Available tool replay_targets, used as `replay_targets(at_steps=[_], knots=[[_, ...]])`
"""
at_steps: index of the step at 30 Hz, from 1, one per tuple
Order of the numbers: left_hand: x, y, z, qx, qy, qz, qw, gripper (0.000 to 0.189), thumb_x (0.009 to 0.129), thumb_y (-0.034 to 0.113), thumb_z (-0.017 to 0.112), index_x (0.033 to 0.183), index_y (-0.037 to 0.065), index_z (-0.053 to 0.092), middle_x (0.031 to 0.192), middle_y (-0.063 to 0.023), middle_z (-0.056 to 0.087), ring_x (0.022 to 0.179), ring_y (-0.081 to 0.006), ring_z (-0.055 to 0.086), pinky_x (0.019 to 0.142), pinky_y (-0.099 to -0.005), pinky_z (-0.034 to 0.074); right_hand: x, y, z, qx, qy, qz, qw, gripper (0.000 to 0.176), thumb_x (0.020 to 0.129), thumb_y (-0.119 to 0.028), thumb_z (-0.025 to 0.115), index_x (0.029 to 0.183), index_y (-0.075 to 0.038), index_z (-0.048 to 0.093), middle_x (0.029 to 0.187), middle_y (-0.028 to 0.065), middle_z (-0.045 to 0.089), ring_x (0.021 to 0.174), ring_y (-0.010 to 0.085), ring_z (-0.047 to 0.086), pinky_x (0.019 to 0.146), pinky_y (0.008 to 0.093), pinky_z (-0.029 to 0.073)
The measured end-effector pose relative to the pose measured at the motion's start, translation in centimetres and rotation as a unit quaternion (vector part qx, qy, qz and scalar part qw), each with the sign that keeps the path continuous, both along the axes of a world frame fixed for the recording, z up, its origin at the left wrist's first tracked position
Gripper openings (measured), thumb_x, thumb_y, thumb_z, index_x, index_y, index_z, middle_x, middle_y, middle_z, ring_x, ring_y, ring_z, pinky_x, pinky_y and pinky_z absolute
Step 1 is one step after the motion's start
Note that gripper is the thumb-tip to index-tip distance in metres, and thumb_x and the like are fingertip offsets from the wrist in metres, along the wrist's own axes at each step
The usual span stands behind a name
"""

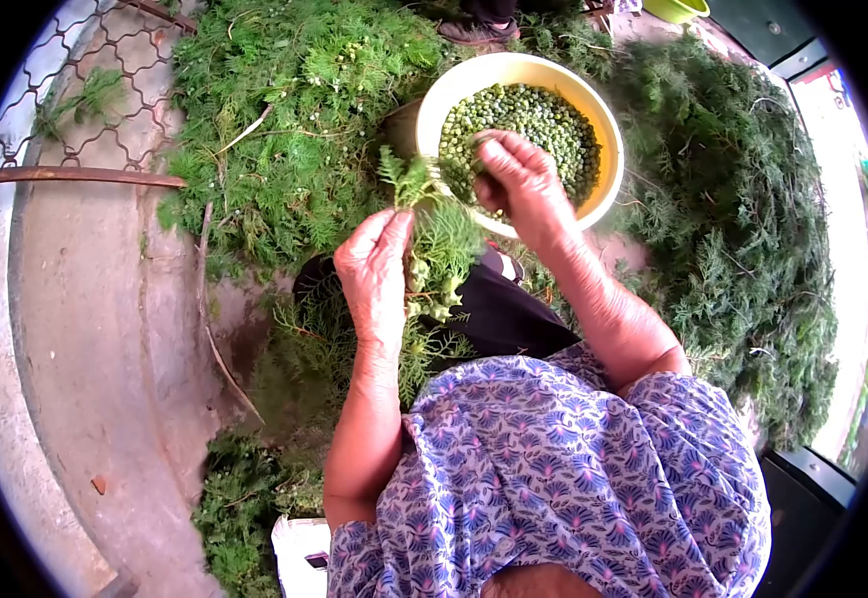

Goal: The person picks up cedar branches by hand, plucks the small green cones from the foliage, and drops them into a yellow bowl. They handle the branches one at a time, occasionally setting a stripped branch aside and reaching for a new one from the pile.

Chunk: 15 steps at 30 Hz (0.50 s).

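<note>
My left hand [379, 261] is closed on a green leafy sprig [439, 249], which hangs down over my lap and bears a few pale green cones low on it. Just to the right, my right hand [524, 184] is curled with thumb and fingers together above the near part of a yellow basin [608, 164]. Whatever those fingers may hold is too small and blurred to name. Small round green cones [514, 110] fill much of the basin.
Cut green branches [285, 120] lie heaped at the upper left, with another pile [733, 229] on the right. A wire mesh with a rusty bar [80, 176] is at the left. Beyond the basin shows another person's shoe [479, 33], near a green tub [675, 10].
</note>
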State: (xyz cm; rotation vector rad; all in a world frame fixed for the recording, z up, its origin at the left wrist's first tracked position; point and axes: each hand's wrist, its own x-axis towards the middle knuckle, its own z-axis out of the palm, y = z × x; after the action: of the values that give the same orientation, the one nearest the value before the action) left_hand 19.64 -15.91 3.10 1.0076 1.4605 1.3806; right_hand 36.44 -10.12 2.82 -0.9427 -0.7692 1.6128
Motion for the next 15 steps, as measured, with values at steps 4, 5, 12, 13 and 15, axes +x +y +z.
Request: replay_targets(at_steps=[4, 5, 12, 13, 15], knots=[[-1.7, 0.3, 1.0, -0.059, -0.142, 0.015, 0.988, 0.011, 0.081, 0.007, 0.065, 0.090, 0.002, 0.066, 0.080, -0.0019, 0.064, 0.070, -0.0067, 0.057, 0.064, -0.0192, 0.046, 4.8, 2.4, -2.7, 0.050, -0.239, -0.045, 0.969, 0.025, 0.085, -0.009, 0.058, 0.109, -0.006, 0.059, 0.086, 0.0079, 0.062, 0.071, 0.0114, 0.058, 0.059, 0.0245, 0.050], [-1.8, 0.3, 1.5, -0.068, -0.163, 0.015, 0.984, 0.012, 0.081, 0.007, 0.066, 0.091, 0.002, 0.065, 0.080, -0.0021, 0.064, 0.070, -0.0069, 0.057, 0.065, -0.0192, 0.046, 6.3, 3.2, -4.2, 0.121, -0.431, -0.053, 0.893, 0.034, 0.081, -0.011, 0.062, 0.114, -0.008, 0.057, 0.096, 0.0123, 0.061, 0.080, 0.0194, 0.061, 0.068, 0.0300, 0.052], [-4.0, 0.3, 2.3, -0.058, -0.211, 0.024, 0.975, 0.006, 0.085, 0.007, 0.059, 0.085, 0.001, 0.059, 0.082, -0.0028, 0.062, 0.073, -0.0094, 0.058, 0.067, -0.0219, 0.046, 4.7, 1.8, -4.0, 0.188, -0.514, -0.031, 0.836, 0.029, 0.079, -0.007, 0.062, 0.108, -0.004, 0.060, 0.101, 0.0147, 0.061, 0.086, 0.0230, 0.062, 0.075, 0.0316, 0.051], [-4.4, 0.3, 2.2, -0.054, -0.221, 0.033, 0.973, 0.007, 0.085, 0.008, 0.059, 0.086, 0.001, 0.059, 0.082, -0.0029, 0.062, 0.074, -0.0098, 0.058, 0.068, -0.0219, 0.045, 3.3, 1.1, -3.2, 0.217, -0.459, -0.005, 0.861, 0.028, 0.080, -0.005, 0.061, 0.108, -0.003, 0.060, 0.098, 0.0139, 0.062, 0.085, 0.0209, 0.062, 0.075, 0.0304, 0.052], [-4.5, -0.1, 3.1, -0.062, -0.241, 0.071, 0.966, 0.013, 0.085, 0.011, 0.061, 0.092, 0.000, 0.059, 0.084, -0.0040, 0.062, 0.074, -0.0115, 0.058, 0.068, -0.0223, 0.046, 0.1, -0.3, -0.9, 0.141, -0.308, 0.072, 0.938, 0.024, 0.081, -0.002, 0.059, 0.105, -0.002, 0.060, 0.090, 0.0112, 0.064, 0.085, 0.0180, 0.061, 0.077, 0.0285, 0.051]])
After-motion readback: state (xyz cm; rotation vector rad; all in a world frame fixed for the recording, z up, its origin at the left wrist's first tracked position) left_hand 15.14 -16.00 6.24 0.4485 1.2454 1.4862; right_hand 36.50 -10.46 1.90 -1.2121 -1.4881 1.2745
